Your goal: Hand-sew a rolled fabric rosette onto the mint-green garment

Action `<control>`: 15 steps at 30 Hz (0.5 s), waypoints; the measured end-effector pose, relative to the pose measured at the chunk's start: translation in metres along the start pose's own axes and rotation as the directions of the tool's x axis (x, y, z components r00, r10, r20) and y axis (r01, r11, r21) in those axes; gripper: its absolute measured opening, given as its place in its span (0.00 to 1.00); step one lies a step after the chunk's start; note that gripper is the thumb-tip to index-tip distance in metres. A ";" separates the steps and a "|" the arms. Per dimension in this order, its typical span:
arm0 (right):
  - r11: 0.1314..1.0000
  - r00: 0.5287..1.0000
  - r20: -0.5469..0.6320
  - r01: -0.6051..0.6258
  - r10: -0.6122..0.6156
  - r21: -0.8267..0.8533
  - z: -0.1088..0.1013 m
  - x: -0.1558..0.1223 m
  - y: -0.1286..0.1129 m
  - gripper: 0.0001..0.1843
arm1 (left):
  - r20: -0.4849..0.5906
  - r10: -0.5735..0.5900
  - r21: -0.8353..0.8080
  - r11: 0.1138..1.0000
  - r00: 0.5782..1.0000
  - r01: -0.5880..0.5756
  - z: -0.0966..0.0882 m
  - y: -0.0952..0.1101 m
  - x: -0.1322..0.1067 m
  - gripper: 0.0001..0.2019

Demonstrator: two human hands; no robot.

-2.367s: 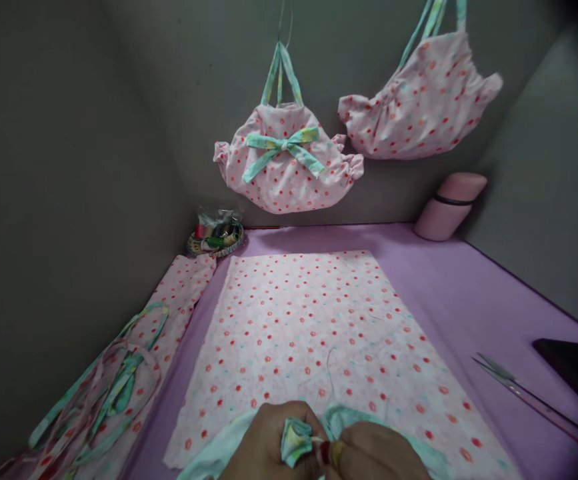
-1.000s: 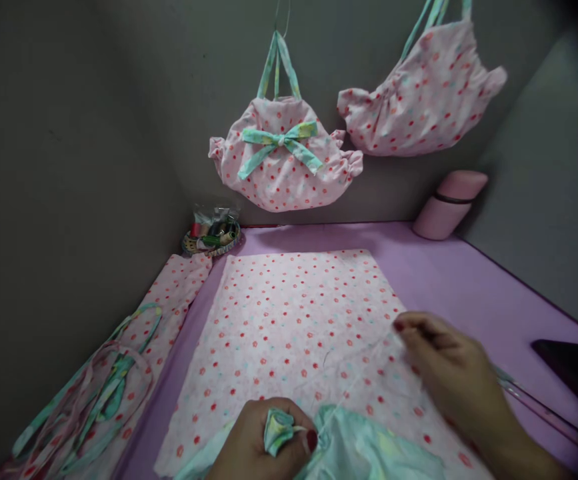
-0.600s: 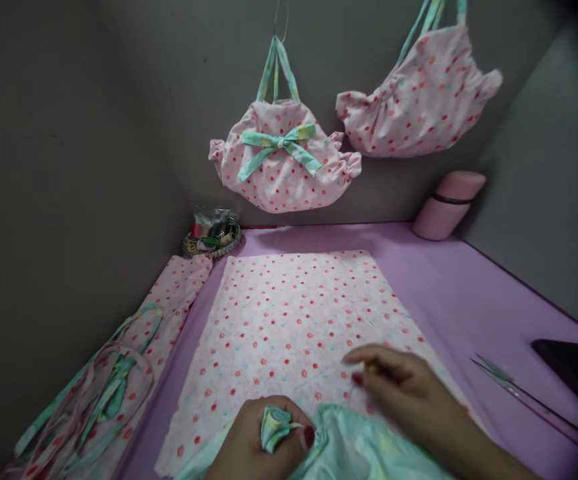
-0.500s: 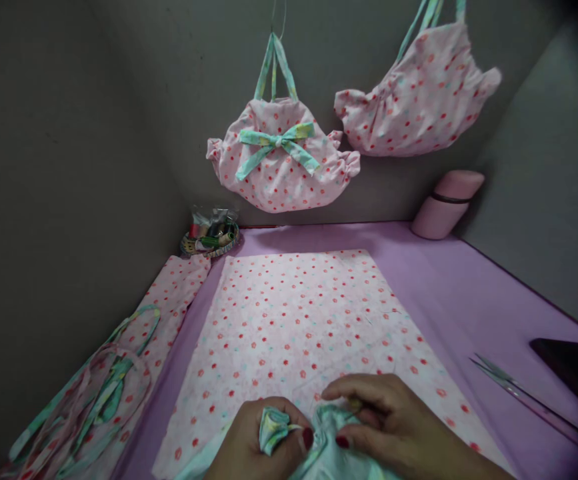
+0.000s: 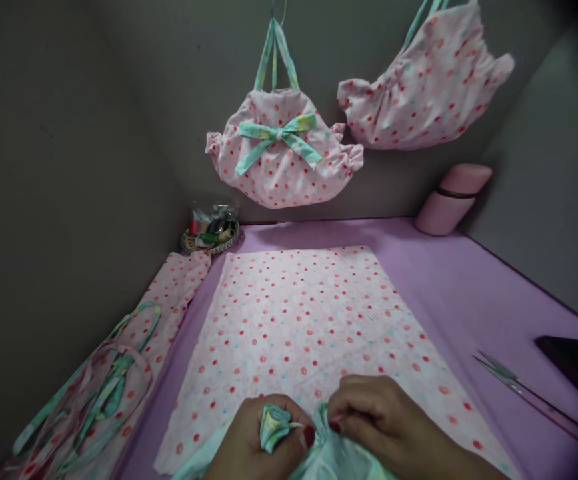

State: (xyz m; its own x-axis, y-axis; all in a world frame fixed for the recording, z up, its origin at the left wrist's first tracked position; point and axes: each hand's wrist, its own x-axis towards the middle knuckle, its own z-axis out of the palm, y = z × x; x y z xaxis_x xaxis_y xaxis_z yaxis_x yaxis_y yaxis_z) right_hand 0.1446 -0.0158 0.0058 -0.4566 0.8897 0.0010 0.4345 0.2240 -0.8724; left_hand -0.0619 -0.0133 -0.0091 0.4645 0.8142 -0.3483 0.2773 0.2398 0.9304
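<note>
A mint-green cloth with yellow patches (image 5: 339,460) lies bunched at the bottom edge of the head view. My left hand (image 5: 261,440) is closed round its gathered part, and a small folded end pokes out above the fist. A short pale strand shows beside the left thumb. Close by on the right, my right hand (image 5: 381,420) pinches a gathered fold of the same cloth between thumb and fingers. Whether a needle is in that pinch is hidden. Both hands are over the near part of a pink dotted fabric sheet (image 5: 289,313).
Scissors (image 5: 519,387) and a dark flat object (image 5: 573,367) lie at right. A pink bottle (image 5: 451,200) stands at the back. At left are a thread basket (image 5: 209,237) and fabric strips (image 5: 113,380). A bow-trimmed bag (image 5: 279,160) and another dotted bag (image 5: 423,87) hang above.
My right fingers, spread around the fold before, have closed into a pinch on the cloth. My left hand keeps its hold. The view has shifted slightly.
</note>
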 end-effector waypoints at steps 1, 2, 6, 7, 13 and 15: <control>1.000 1.000 -0.030 0.006 -0.007 -0.014 -0.001 0.000 -0.001 0.10 | 0.005 0.001 -0.002 1.000 1.000 -0.001 0.000 -0.001 0.000 0.18; 1.000 0.998 -0.064 -0.010 0.009 -0.013 -0.002 0.000 -0.001 0.10 | 0.005 0.002 -0.006 1.000 1.000 -0.001 0.000 -0.002 0.001 0.19; 0.988 0.976 -0.163 -0.132 0.144 0.084 -0.009 -0.003 0.003 0.10 | 0.010 -0.003 -0.020 1.000 1.000 0.003 0.000 -0.006 0.001 0.19; 0.983 0.964 -0.205 -0.148 0.168 0.110 -0.011 -0.004 0.004 0.10 | 0.014 -0.004 -0.020 1.000 1.000 0.004 0.000 -0.006 0.001 0.19; 0.953 0.795 -0.527 -0.229 0.301 0.199 -0.027 -0.007 0.018 0.08 | 0.011 -0.015 -0.026 1.000 1.000 0.016 -0.001 -0.003 -0.002 0.18; 0.953 0.746 -0.599 -0.280 0.292 0.116 -0.034 -0.008 0.023 0.08 | 0.023 -0.012 -0.036 0.999 1.000 0.012 -0.001 -0.001 -0.002 0.17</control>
State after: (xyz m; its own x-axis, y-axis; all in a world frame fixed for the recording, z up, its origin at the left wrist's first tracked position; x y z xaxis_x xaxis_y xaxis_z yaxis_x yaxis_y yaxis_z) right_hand 0.1842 -0.0048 0.0025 0.2515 0.9671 0.0385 0.4517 -0.0821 -0.8884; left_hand -0.0644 -0.0143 -0.0090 0.4801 0.7992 -0.3615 0.2525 0.2687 0.9295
